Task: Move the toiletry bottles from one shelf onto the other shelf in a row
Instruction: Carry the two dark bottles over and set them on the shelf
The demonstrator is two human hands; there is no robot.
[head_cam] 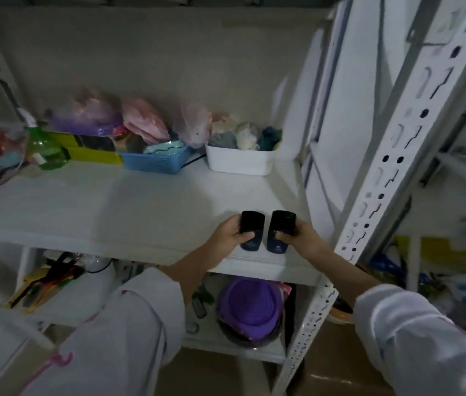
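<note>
Two small dark blue toiletry bottles with black caps stand side by side near the front right edge of the white shelf (140, 212). My left hand (227, 238) is wrapped around the left bottle (251, 228). My right hand (301, 238) grips the right bottle (281, 230). Both bottles are upright and almost touch each other. Their bases rest on or just above the shelf board; I cannot tell which. My fingers cover part of each bottle's body.
At the shelf's back stand a white tub (240, 160) of cloths, a blue basket (154, 161), plastic bags and a green spray bottle (45, 151). A perforated white upright (389, 172) rises at right. A purple bowl (250, 307) sits on the lower shelf.
</note>
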